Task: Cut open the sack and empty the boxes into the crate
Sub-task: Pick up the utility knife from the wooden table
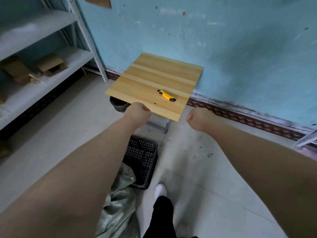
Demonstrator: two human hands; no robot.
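Note:
A yellow and black utility knife (166,95) lies on a small wooden table (151,78) against the wall. My left hand (138,111) hovers at the table's near edge with its fingers curled under and nothing visible in it. My right hand (199,118) is held out just right of the table's near corner, curled into a loose fist, holding nothing. On the floor below my arms stands a black perforated plastic crate (143,158). A green woven sack (118,205) lies in front of the crate, partly hidden by my left arm.
A grey metal shelving unit (51,54) stands at the left with flattened cardboard boxes (49,65) on it. A dark bucket (118,104) sits under the table. My leg and white shoe (160,190) are on the floor right of the sack.

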